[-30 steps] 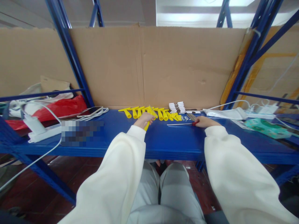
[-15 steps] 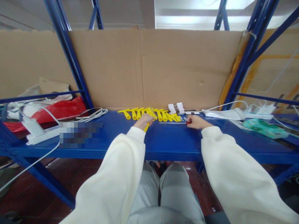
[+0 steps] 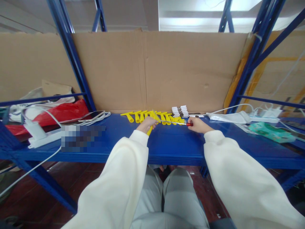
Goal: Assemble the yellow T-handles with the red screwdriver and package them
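Observation:
My left hand [image 3: 148,124] is closed around a yellow plastic piece [image 3: 149,130], one end showing below my fingers and another part above them. In my right hand [image 3: 197,124] is a screwdriver [image 3: 190,124] with a red handle and a long thin shaft. The shaft points left, and its tip is at the yellow piece by my left hand; whether it touches is too small to tell. Behind my hands lies a row of several yellow T-shaped pieces [image 3: 137,117]. Smaller yellow parts [image 3: 177,120] lie to the right of the row.
White pieces with dark bands [image 3: 180,111] lie against the cardboard [image 3: 190,70]. On the right of the blue shelf [image 3: 176,143] are a white pouch [image 3: 230,117] and a green packet [image 3: 271,131]. A power strip [image 3: 45,138] and red bag [image 3: 64,113] are at left.
My right hand has moved slightly left and lifted the screwdriver from near the shelf, bringing its tip over to the yellow piece. My left hand has stayed nearly still.

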Motion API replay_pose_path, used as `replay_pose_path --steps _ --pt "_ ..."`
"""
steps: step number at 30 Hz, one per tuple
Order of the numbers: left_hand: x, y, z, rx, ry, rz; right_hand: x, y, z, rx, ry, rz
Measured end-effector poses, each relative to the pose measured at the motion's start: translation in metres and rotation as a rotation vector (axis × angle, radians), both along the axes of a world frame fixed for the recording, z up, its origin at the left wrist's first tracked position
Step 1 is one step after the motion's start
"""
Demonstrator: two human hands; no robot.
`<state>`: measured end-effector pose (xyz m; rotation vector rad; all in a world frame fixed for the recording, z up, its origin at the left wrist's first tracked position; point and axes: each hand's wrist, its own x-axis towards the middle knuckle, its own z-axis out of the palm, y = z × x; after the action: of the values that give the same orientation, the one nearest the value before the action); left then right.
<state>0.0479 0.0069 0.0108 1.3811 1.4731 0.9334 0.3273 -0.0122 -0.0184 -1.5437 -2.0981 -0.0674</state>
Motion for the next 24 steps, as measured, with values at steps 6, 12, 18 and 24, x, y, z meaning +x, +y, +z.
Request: replay_pose_path --steps 6,12,18,24 --pt "-0.0004 0.0018 -0.0009 -0.002 0.007 -0.015 0.0023 0.0020 -0.0017 0.004 0.000 0.004" --pt "0.0001 0.0000 0.0001 -0.009 -0.004 -0.033 0.0001 -0.0007 0.0005 -0.014 -0.003 -0.020" --pt "0.0007 -0.0012 0.0010 -0.018 -0.014 -0.012 0.0014 0.0002 0.0005 0.013 -0.024 -0.010" --pt "0.0020 -0.0053 0.0033 -0.013 -0.020 -0.026 -0.0012 -0.0030 0.0029 -0.015 -0.031 -0.043"
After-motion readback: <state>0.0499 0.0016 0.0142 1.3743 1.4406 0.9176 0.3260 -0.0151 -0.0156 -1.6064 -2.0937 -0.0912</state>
